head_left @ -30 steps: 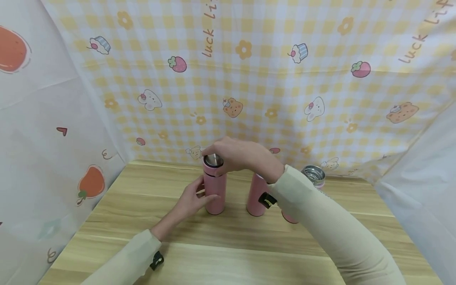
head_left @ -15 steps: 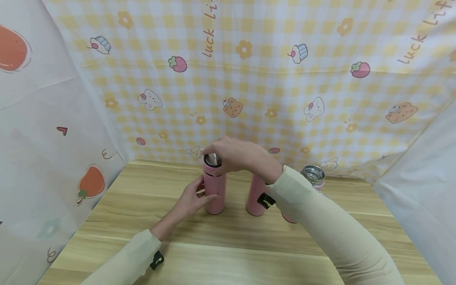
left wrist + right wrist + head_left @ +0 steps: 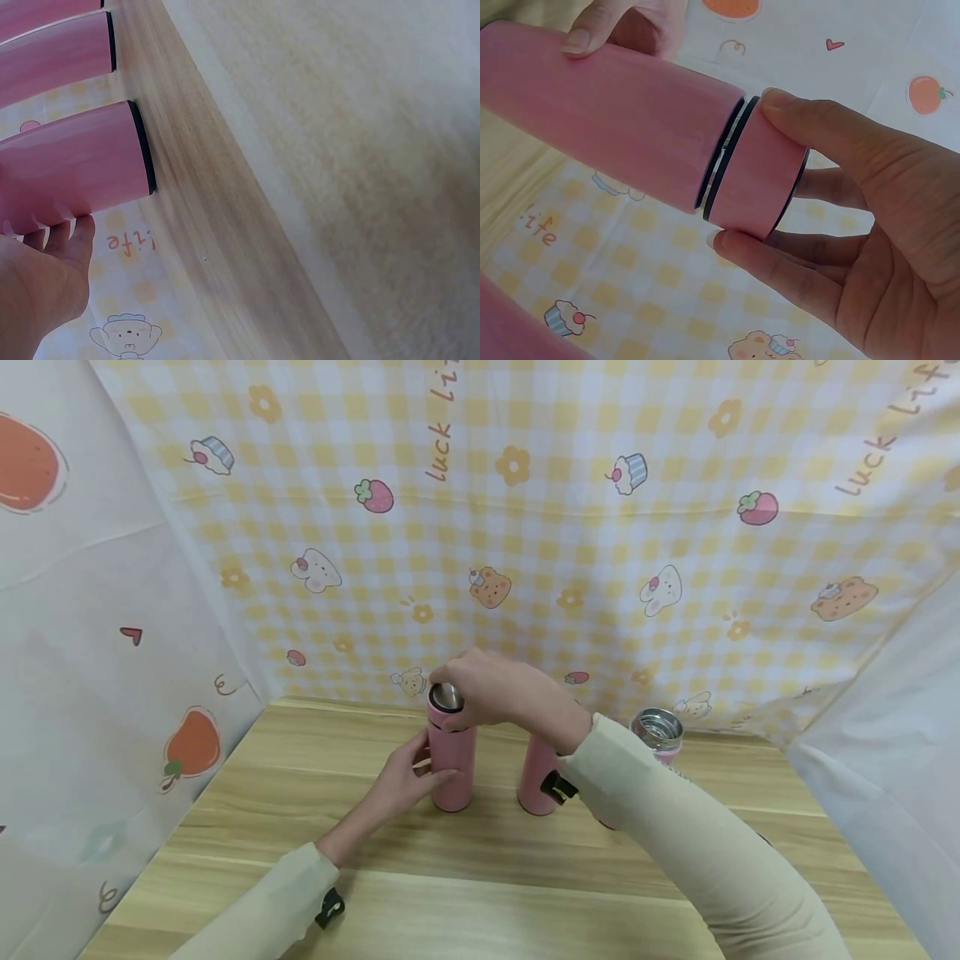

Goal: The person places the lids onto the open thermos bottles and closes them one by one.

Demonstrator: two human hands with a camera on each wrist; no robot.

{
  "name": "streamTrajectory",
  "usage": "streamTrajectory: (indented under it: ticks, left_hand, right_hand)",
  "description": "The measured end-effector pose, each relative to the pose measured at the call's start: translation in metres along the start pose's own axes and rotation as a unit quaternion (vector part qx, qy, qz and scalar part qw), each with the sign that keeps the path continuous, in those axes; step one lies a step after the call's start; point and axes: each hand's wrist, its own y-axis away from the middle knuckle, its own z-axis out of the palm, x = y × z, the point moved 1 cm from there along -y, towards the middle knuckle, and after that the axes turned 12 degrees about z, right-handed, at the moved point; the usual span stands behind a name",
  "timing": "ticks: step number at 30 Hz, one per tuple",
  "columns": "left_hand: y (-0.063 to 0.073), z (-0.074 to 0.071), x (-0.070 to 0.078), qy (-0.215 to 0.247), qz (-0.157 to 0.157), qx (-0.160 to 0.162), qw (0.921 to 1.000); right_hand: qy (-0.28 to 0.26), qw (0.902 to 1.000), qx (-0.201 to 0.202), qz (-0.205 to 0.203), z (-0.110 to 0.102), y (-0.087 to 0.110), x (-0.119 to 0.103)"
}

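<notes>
A pink thermos bottle (image 3: 453,768) stands upright on the table. My left hand (image 3: 401,778) holds its body from the left, thumb in front and fingers behind. Above, my right hand (image 3: 491,689) grips the pink lid (image 3: 759,169) with its steel-coloured top, thumb on one side and fingers on the other. In the right wrist view a narrow gap shows between lid and body. In the left wrist view, my left fingers (image 3: 79,236) touch the bottle's side near its black base. The inside of the bottle is hidden.
A second pink bottle (image 3: 538,777) stands just to the right, its top hidden by my right arm. Further right is a third bottle with an uncovered steel mouth (image 3: 658,727), partly behind the sleeve. A small dark edge (image 3: 763,838) shows beside that sleeve. A patterned curtain (image 3: 570,527) hangs behind the table.
My right hand and the lid have turned slightly; its wrist and sleeve have shifted a little left and down. More of the third bottle shows. The left hand stays still.
</notes>
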Motion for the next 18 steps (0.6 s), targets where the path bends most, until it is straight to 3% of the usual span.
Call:
streamTrajectory:
  ticks: [11,18]
  left_hand:
    - [0.0,-0.001,-0.002,-0.002,0.005,-0.005,1.0]
    - [-0.001,-0.001,-0.002,-0.003,0.008,-0.003,1.0]
  right_hand:
    - [-0.01,0.9997,0.017,0.013,0.001,0.004,-0.001]
    - [-0.054,0.9979,-0.011,-0.032,0.002,0.004,0.012]
